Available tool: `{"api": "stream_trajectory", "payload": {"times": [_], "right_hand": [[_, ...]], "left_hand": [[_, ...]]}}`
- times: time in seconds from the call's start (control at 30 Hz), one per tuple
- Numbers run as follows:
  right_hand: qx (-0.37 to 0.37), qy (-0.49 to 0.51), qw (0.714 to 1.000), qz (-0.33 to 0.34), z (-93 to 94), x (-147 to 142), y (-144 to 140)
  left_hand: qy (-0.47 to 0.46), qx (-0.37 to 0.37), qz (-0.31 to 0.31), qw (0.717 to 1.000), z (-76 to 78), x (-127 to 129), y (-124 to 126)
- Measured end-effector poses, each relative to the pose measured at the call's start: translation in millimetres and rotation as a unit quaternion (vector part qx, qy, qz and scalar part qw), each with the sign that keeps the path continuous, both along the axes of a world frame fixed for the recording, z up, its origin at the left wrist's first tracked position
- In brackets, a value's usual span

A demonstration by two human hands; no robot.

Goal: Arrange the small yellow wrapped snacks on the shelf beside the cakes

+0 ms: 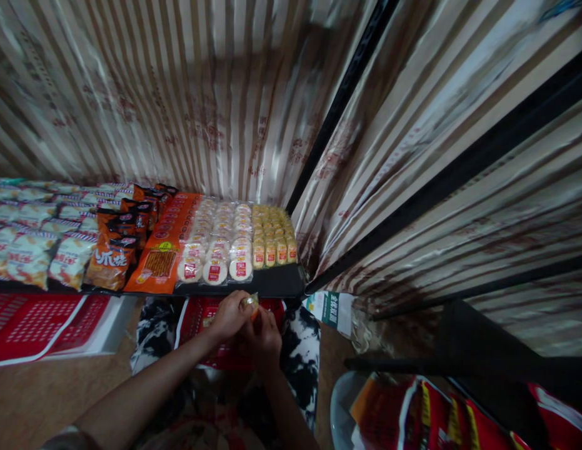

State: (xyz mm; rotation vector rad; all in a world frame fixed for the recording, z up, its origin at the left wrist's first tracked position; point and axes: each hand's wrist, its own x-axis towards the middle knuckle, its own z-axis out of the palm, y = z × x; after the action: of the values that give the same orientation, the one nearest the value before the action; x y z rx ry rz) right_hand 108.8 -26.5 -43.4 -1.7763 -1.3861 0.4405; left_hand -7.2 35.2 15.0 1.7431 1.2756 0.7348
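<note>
I hold a small snack packet (250,304) between both hands, low in the middle of my view, just below the front edge of the black shelf (272,284). My left hand (231,315) pinches it from the 9 o'clock side, fingers curled over its top. My right hand (262,337) sits at 5 o'clock from it, fingers closed up against its underside. Only a yellowish, shiny corner of the packet shows. The rest is covered by my fingers, so I cannot tell its full shape, and its long axis is hard to make out; the visible bit seems to run from 8 o'clock up to 2 o'clock.

Under my hands lies a red basket (199,315), mostly hidden by my forearms and by the black-and-white cloth (300,356) on either side of it.

At 12 o'clock on the shelf stand rows of small yellow packets (272,240), with round white cakes (218,247) just to their left, then a flat orange bag (162,250), dark orange bags (117,247) and pale packets (32,240) running out of view at 9 o'clock. The yellow rows reach close to the shelf's right end, where a black post (340,106) rises. Striped, blurred sheeting (187,94) closes off the back and right side.

At 9 o'clock below the shelf a red tray (32,325) is cut off by the frame. At 4 o'clock red and orange bags (407,412) lie partly out of view.
</note>
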Motion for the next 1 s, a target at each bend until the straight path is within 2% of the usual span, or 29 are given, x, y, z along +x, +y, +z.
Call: {"api": "stream_trajectory", "payload": {"times": [0.17,0.33,0.43,0.57,0.7,1.0], "right_hand": [[0.046,-0.068,0.997,-0.013,8.9,6,13],[0.018,-0.088,0.994,-0.055,25.3,12,27],[-0.020,-0.090,0.993,-0.072,39.0,14,39],[-0.022,-0.092,0.991,-0.090,50.1,17,56],[-0.011,-0.093,0.991,-0.096,50.7,20,72],[0.009,-0.103,0.989,-0.107,43.7,22,99]], "left_hand": [[-0.034,-0.009,0.003,0.999,6.2,7,6],[-0.091,-0.024,0.026,0.995,9.9,10,6],[-0.110,-0.004,0.037,0.993,5.6,12,5],[-0.114,0.020,0.026,0.993,-4.7,15,6],[-0.121,0.030,0.021,0.992,-9.0,20,10],[-0.106,0.000,0.038,0.994,-0.1,31,21]]}}
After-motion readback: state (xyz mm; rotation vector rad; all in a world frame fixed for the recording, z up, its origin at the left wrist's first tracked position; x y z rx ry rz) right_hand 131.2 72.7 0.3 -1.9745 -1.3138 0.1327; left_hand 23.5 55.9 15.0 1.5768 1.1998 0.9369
